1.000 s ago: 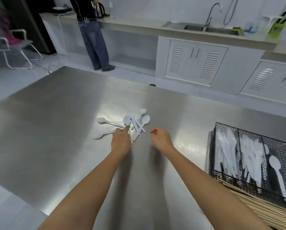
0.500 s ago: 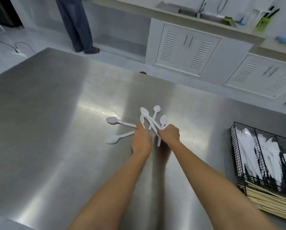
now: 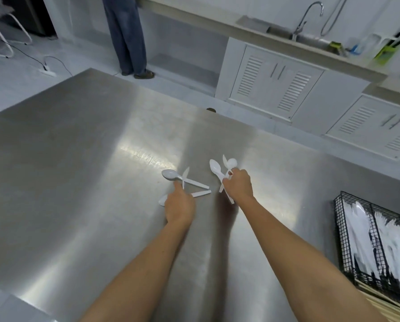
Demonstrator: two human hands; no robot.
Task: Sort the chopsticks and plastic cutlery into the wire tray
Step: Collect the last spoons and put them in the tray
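White plastic spoons [image 3: 220, 173] are being held in a bunch by the right hand [image 3: 238, 185], whose grip is being kept closed around their handles; the bowls are being fanned out beyond the knuckles and the handle ends are being left sticking out below the palm, above the steel tabletop [image 3: 78, 170]. Two more spoons [image 3: 178, 176] are being left lying on the tabletop just beside the left hand [image 3: 179, 206]. A further white piece [image 3: 184, 178] is being pinched upright by the left hand, with the grip narrowed on its lower end; whether it is a knife or a handle cannot be told. The nearer spoon is being partly covered by that hand. At the right edge a black wire tray [image 3: 340, 231] is being shown on the tabletop, well apart from both hands, with white plastic cutlery [image 3: 359, 233] being kept in its compartments and pale chopsticks [image 3: 385, 307] being kept along its near side.
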